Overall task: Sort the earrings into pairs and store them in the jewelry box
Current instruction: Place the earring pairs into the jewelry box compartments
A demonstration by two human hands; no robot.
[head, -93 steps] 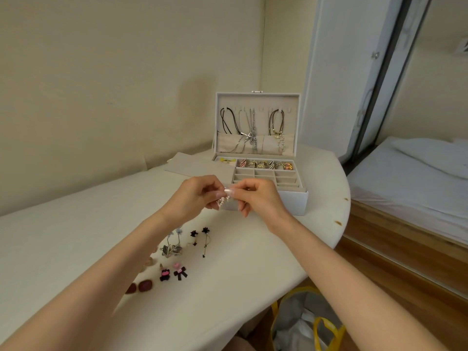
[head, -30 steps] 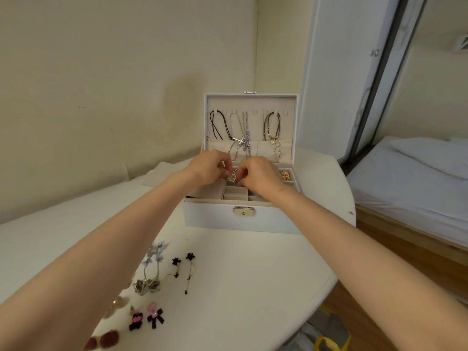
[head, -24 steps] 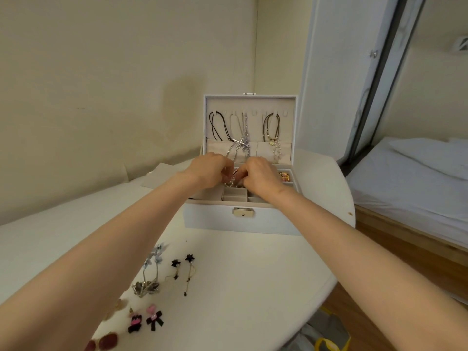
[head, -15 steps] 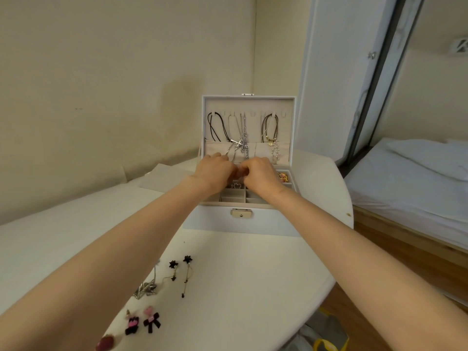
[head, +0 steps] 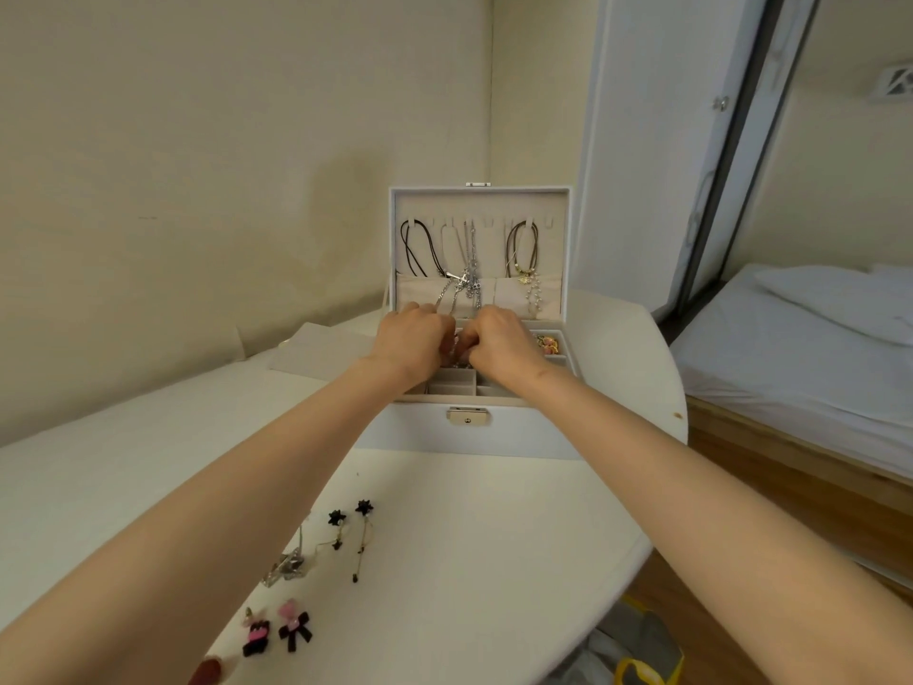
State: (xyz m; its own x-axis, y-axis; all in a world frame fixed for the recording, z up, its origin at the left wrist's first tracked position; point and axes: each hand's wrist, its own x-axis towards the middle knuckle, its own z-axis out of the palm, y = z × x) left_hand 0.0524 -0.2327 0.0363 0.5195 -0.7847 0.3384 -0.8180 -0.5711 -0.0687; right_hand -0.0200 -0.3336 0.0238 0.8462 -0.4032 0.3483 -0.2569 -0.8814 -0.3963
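Note:
The white jewelry box (head: 518, 432) stands open at the far side of the white table (head: 469, 561), with necklaces (head: 467, 269) hanging in its lid. My left hand (head: 412, 341) and my right hand (head: 501, 343) are close together over the middle tray compartments. Their fingers curl down and pinch a small silvery earring pair (head: 457, 349), mostly hidden. On the table near me lie black flower drop earrings (head: 351, 529), pink and black bow earrings (head: 279, 630), a silvery clear pair (head: 289, 566) and a dark red earring (head: 207, 670).
A colourful piece (head: 547, 343) fills the tray's right compartment. A beige pad (head: 316, 353) lies left of the box by the wall. A bed (head: 790, 348) stands to the right, and a yellow-handled bag (head: 642, 655) sits below the table's rounded edge.
Both hands carried the silvery earrings from above the table to the box and lowered them into the tray. My view moved closer to the box.

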